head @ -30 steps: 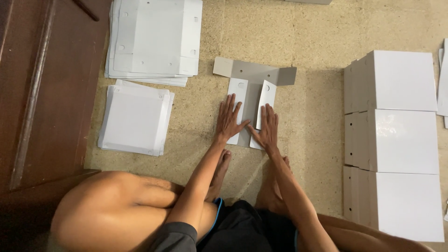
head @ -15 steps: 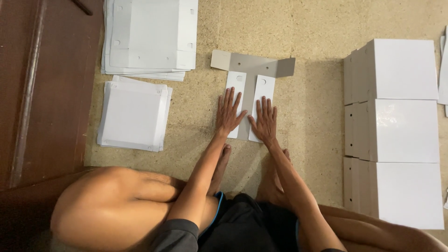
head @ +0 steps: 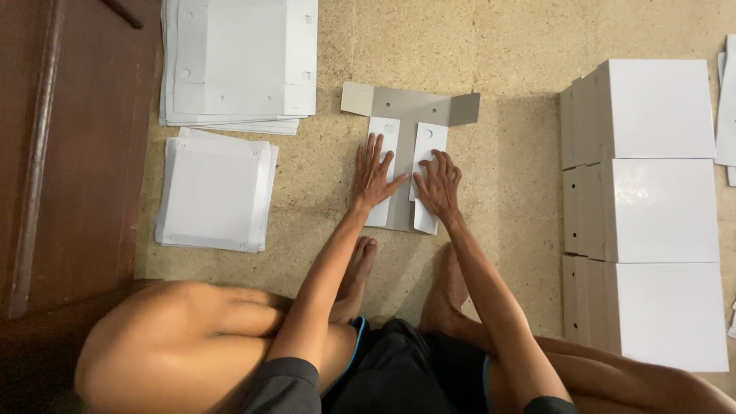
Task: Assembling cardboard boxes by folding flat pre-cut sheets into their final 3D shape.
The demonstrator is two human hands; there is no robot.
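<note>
Left hand (head: 373,175) laid flat, fingers spread, on left folded flap of flat cardboard box blank (head: 409,123); right hand (head: 438,184) pressed palm-down, fingers apart, on right flap. Blank lies on speckled floor (head: 506,176) at 12 o'clock from knees. Stacks of flat white sheets (head: 238,61) seen at 10 o'clock; three assembled white boxes (head: 659,207) lined at 3 o'clock; wooden door (head: 69,138) at 9 o'clock

two stacks of flat white sheets (head: 238,61) (head: 215,192); folded white boxes (head: 652,207); dark wooden furniture (head: 69,138).
</note>
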